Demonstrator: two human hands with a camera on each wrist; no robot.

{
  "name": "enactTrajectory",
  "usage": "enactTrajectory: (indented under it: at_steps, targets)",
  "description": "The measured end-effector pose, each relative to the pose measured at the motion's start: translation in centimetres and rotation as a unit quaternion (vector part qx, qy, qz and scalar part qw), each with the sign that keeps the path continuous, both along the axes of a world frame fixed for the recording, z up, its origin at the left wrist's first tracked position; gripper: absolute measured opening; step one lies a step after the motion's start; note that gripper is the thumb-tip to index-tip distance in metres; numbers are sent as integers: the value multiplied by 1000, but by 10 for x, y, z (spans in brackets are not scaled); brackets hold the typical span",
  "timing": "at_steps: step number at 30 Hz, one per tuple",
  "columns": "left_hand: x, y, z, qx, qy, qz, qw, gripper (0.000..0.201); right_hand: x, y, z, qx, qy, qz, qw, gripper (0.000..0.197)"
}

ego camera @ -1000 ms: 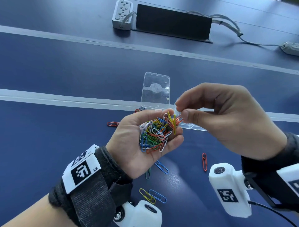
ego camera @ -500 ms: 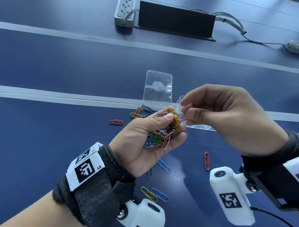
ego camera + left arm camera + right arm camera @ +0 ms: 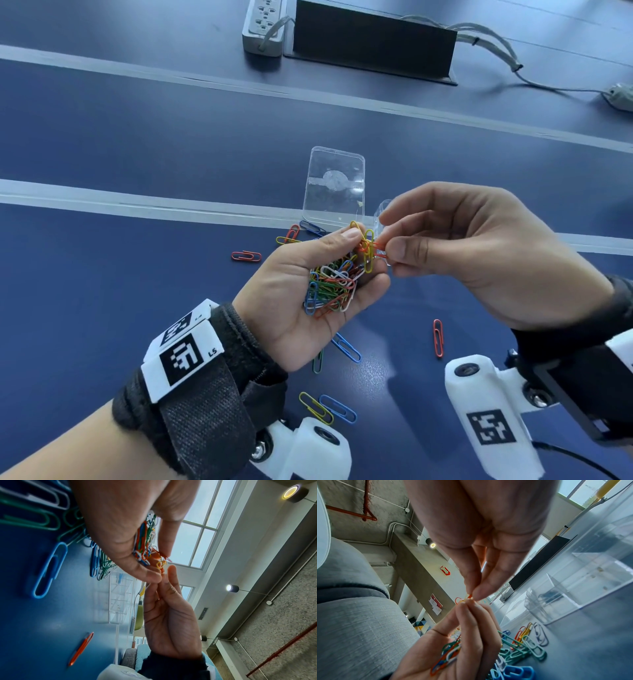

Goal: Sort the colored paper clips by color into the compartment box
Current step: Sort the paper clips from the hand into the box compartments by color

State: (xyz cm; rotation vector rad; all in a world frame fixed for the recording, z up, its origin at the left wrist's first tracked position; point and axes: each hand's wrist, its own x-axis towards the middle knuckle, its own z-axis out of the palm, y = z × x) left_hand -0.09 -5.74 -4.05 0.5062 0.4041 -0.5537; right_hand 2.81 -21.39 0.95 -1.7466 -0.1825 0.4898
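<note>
Pinching an orange clip (image 3: 379, 249) in my right grip (image 3: 479, 253), lengthwise toward nine o'clock, where my left grip (image 3: 308, 291) cups the tangled pile (image 3: 334, 286).

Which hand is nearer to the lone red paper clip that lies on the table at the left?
The left. The left hand, cupping a bunch of clips, is just right of the red paper clip. The right hand is farther right, beyond the left one.
</note>
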Motion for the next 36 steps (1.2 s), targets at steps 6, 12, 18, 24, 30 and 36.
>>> enactTrajectory:
  at_steps: [6,12,18,24,30,36]
  targets:
    - [1,1,1,6,11,1,1000,17,0,-1,1,25,-5,-30,999,19]
    - [-2,0,0,-4,-24,-20,1000,19,-1,1,-1,12,-31,-37,999,21]
    - [-1,2,0,-19,-36,-39,998,32,-2,6,0,-11,-42,6,999,27]
    - [0,4,-3,-35,-36,-40,998,35,-2,6,0,-28,-67,-12,997,21]
    - [-1,2,0,-11,-51,-28,998,22,-2,9,2,-88,-112,5,990,18]
    - [-1,2,2,-3,-50,-15,999,20,-5,12,9,-178,-167,37,969,18]
